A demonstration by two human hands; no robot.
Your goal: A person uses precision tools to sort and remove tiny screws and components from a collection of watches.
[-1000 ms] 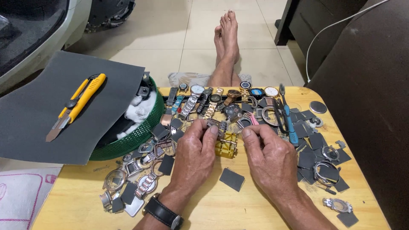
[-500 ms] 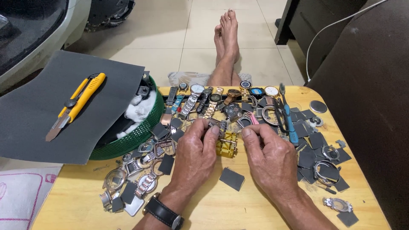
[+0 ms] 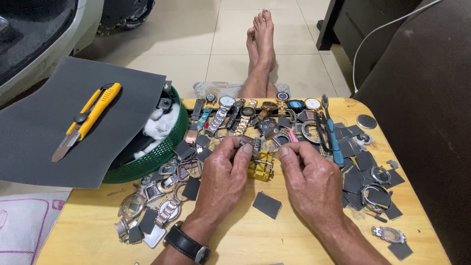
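Nothing has shifted: left hand [image 3: 223,179] and right hand [image 3: 311,179] still pinch the watch band [image 3: 251,144] (over a yellow holder [image 3: 260,169]).

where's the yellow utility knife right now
In the head view the yellow utility knife lies far left on the dark grey sheet draped over the green basket, well away from the left hand and right hand.

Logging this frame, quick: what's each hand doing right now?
Left hand: closed on a metal watch band.
Right hand: fingers pinched at the yellow tool.
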